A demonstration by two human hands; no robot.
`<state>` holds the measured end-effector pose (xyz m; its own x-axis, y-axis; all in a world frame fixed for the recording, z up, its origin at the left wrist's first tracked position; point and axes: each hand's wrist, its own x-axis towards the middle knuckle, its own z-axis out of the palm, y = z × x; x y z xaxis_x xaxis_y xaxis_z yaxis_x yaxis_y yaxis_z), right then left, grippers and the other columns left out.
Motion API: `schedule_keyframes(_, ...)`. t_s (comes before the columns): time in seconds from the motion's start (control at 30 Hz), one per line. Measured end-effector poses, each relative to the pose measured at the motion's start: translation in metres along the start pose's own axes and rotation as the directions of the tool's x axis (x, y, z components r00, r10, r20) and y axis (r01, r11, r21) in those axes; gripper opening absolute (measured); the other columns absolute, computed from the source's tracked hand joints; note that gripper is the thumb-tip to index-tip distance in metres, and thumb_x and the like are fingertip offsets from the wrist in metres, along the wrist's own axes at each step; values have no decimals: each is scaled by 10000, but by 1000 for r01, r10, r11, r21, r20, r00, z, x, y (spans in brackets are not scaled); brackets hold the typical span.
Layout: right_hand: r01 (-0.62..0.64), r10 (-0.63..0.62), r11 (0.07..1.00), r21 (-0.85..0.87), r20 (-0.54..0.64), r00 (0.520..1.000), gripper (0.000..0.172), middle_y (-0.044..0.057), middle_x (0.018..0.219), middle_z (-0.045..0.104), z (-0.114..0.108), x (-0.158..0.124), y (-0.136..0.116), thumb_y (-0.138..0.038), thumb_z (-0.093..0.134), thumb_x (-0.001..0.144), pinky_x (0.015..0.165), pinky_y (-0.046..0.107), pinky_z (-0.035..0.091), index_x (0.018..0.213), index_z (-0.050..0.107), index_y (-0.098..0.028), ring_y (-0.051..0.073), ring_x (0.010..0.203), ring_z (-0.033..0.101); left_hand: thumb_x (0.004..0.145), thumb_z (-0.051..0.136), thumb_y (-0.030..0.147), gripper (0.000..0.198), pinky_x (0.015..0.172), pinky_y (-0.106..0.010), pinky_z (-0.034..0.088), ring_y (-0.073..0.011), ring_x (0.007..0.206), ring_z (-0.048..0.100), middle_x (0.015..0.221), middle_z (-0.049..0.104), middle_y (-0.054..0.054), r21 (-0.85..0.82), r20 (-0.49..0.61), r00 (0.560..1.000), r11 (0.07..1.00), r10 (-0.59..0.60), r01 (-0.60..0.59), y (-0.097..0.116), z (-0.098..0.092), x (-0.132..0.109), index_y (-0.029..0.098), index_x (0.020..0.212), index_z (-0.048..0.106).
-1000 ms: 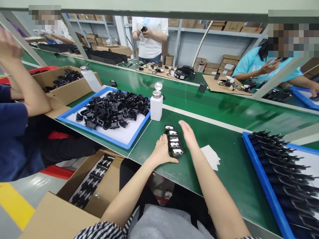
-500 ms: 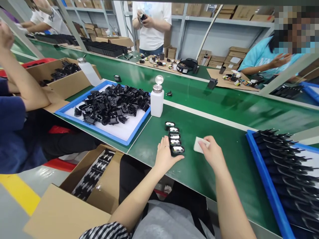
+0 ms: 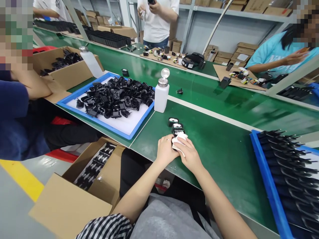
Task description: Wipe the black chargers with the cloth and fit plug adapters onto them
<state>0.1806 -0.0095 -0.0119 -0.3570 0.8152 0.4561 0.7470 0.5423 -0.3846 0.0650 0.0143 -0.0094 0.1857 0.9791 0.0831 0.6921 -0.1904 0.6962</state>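
Observation:
A short row of black plug adapters (image 3: 175, 126) with pale labels lies on the green table (image 3: 219, 149) in front of me. My left hand (image 3: 165, 150) rests against the near end of the row. My right hand (image 3: 189, 155) presses a white wipe (image 3: 178, 139) down on the nearest adapters, which are hidden under it. A white pump bottle (image 3: 161, 93) with a metal cap stands just beyond the row.
A blue tray (image 3: 119, 127) heaped with black plug parts sits to the left. Another blue tray (image 3: 271, 192) of black parts fills the right edge. An open cardboard box (image 3: 82, 186) stands below the table. Other people work to the left and across the conveyor.
My right hand picked up the white wipe from the table on the right and brought it left onto the near adapters. My left hand stayed by the row.

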Motion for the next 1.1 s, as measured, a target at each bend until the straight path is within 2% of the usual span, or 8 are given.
schedule_keyframes(0.13,19,-15,996,-89,47,999,317,75,914,594,-14,-4,12,-111,321,724,886,439,289,891,574,-203,194,994,459,477,643,348,541,821,-332,311,-216,928,444,973,522,-47,-12,15,1000,1000,13,-13,0,-1,1,171,946,439)
schedule_keyframes(0.37,-374,380,925,68,-194,905,287,43,984,566,-20,5,-1,-233,288,786,823,379,366,932,534,-228,183,965,478,439,667,399,580,829,-340,295,-220,951,436,969,520,-41,-17,19,1000,1000,-14,14,-1,1,2,184,928,439)
schedule_keyframes(0.53,-91,90,994,62,19,996,294,43,930,593,-8,0,-5,-146,310,742,896,427,257,837,575,-230,190,997,460,513,634,335,523,831,-333,296,-215,947,436,963,519,-55,12,30,1000,1000,4,-4,-1,0,1,170,964,426)
schedule_keyframes(0.6,-139,138,987,75,18,990,278,47,932,592,-10,-7,6,-153,328,730,900,444,235,830,578,-222,199,1000,457,481,649,371,565,834,-336,295,-219,951,433,977,515,-52,4,30,1000,1000,3,-3,-1,0,1,172,960,425)
schedule_keyframes(0.7,-430,459,875,223,-99,883,220,59,923,593,-20,-17,25,-248,369,729,857,440,297,802,571,-199,219,948,491,450,656,421,592,835,-341,297,-222,956,431,986,511,-45,-6,26,1000,1000,-3,3,-1,0,1,182,941,428)
schedule_keyframes(0.83,-644,823,454,616,-13,568,311,94,883,596,-43,-14,43,-395,437,680,706,389,424,860,524,-156,229,801,552,453,655,420,581,838,-354,302,-223,952,434,975,511,-42,-6,17,1000,1000,-7,8,0,0,1,181,930,424)
schedule_keyframes(0.93,-730,816,346,590,194,544,446,101,915,583,-62,3,60,-409,530,611,676,357,441,974,482,-153,225,792,552,466,648,414,586,855,-369,300,-228,965,429,986,500,-57,-5,20,1000,1000,5,-5,-1,0,0,165,944,417)
schedule_keyframes(1.1,-850,868,483,209,7,496,517,127,1130,446,-67,60,111,-404,479,666,778,341,390,1105,406,-140,232,984,450,528,620,382,688,873,-370,322,-234,1038,381,1092,439,-95,-12,53,992,994,113,-113,-12,-7,-11,135,1098,323)
